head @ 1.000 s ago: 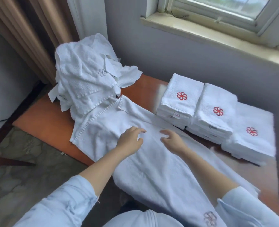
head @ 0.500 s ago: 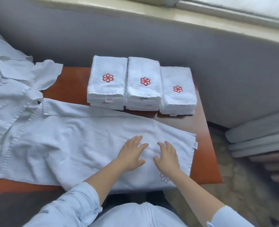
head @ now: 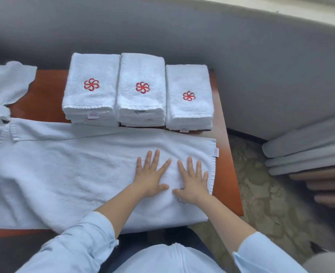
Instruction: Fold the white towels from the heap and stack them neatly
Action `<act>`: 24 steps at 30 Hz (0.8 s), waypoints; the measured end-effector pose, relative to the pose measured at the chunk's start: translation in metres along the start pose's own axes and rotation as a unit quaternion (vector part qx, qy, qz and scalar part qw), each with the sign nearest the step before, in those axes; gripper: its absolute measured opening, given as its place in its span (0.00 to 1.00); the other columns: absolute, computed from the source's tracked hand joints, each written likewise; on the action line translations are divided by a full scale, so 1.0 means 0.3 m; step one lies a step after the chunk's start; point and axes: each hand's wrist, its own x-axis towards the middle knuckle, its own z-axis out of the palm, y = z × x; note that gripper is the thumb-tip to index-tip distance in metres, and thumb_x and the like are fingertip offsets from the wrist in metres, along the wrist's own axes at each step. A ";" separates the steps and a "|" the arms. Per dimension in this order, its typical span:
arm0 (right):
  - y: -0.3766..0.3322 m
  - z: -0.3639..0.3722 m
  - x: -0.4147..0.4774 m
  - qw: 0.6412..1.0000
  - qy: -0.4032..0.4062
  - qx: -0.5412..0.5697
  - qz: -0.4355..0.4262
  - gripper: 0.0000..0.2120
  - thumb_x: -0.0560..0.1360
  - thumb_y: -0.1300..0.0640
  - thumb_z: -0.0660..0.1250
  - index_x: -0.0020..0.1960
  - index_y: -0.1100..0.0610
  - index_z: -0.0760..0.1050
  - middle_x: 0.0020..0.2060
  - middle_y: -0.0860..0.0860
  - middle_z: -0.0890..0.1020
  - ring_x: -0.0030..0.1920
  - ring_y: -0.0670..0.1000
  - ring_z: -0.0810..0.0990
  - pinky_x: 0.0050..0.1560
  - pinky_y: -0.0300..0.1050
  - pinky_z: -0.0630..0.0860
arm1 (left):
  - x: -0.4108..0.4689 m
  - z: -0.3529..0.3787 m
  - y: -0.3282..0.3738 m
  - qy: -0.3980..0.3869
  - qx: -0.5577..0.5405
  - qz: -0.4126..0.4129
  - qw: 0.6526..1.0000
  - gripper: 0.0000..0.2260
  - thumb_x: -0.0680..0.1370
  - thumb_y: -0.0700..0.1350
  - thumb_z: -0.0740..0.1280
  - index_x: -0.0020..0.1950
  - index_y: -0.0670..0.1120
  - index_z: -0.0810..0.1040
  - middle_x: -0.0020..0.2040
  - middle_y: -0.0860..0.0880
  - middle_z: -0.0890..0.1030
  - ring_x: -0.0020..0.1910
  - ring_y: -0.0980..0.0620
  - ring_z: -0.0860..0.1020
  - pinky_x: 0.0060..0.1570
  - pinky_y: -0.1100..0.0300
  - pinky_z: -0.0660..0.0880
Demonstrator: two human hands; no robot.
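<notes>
One white towel [head: 74,174] lay spread lengthwise across orange-brown table [head: 44,95], already doubled, near edge overhanging front. Left hand [head: 150,178] & right hand [head: 192,182] both flat on its right end, fingers splayed, palms down, gripping nothing. Step, prob.: smoothing before next fold. Next move needs pinch on right-end corners by care tag [head: 215,152], carry over leftward, edges aligned. Behind, touching: three stacks of folded towels [head: 141,89], red logos up. Unfolded heap [head: 3,85] at far left.
</notes>
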 end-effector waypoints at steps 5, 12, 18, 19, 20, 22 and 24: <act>0.101 -0.134 0.106 0.998 -0.019 -0.035 -0.053 0.50 0.73 0.41 0.67 0.78 0.40 0.32 0.73 0.45 0.25 0.74 0.56 0.23 0.72 0.62 0.29 | 0.101 -0.056 0.054 0.018 -0.041 -0.034 0.998 0.41 0.78 0.66 0.59 0.76 0.62 0.30 0.70 0.48 0.19 0.71 0.44 0.21 0.71 0.36 0.29; 0.169 -0.298 0.221 0.989 -0.020 -0.089 -0.115 0.48 0.74 0.44 0.68 0.79 0.41 0.36 0.78 0.48 0.31 0.76 0.56 0.27 0.73 0.64 0.31 | 0.190 -0.128 0.114 0.034 -0.065 -0.096 0.993 0.41 0.77 0.67 0.59 0.77 0.62 0.32 0.76 0.45 0.26 0.73 0.43 0.24 0.72 0.36 0.32; 0.233 -0.348 0.187 0.978 0.144 0.015 -0.151 0.26 0.75 0.56 0.66 0.73 0.50 0.68 0.74 0.49 0.64 0.73 0.54 0.64 0.63 0.49 0.69 | 0.184 -0.149 0.145 0.179 -0.059 -0.108 0.976 0.39 0.72 0.65 0.68 0.78 0.57 0.55 0.76 0.45 0.55 0.76 0.44 0.52 0.75 0.48 0.50; 0.241 -0.355 0.178 0.969 0.194 0.063 -0.136 0.21 0.76 0.58 0.65 0.68 0.51 0.72 0.69 0.48 0.69 0.67 0.53 0.70 0.53 0.46 0.71 | 0.184 -0.153 0.149 0.206 -0.060 -0.102 0.971 0.38 0.71 0.63 0.70 0.76 0.56 0.59 0.74 0.47 0.59 0.73 0.46 0.56 0.73 0.52 0.54; 0.246 -0.364 0.172 0.960 0.234 0.092 -0.124 0.18 0.76 0.58 0.65 0.65 0.52 0.74 0.65 0.47 0.71 0.63 0.52 0.72 0.47 0.45 0.71 | 0.186 -0.157 0.154 0.223 -0.057 -0.096 0.968 0.38 0.70 0.61 0.72 0.75 0.54 0.60 0.72 0.48 0.60 0.71 0.47 0.58 0.71 0.55 0.57; 0.248 -0.391 0.178 0.949 0.287 0.088 -0.099 0.15 0.76 0.59 0.65 0.62 0.53 0.75 0.62 0.48 0.72 0.59 0.51 0.73 0.43 0.43 0.67 | 0.193 -0.162 0.167 0.234 -0.043 -0.086 0.967 0.40 0.70 0.59 0.73 0.76 0.52 0.57 0.72 0.49 0.59 0.70 0.48 0.60 0.67 0.57 0.61; 0.240 -0.421 0.199 0.948 0.305 0.069 -0.067 0.17 0.75 0.59 0.64 0.64 0.54 0.73 0.61 0.50 0.72 0.61 0.53 0.71 0.45 0.45 0.68 | 0.201 -0.163 0.174 0.227 -0.032 -0.069 0.971 0.42 0.71 0.58 0.72 0.78 0.53 0.52 0.74 0.48 0.57 0.71 0.47 0.60 0.66 0.56 0.63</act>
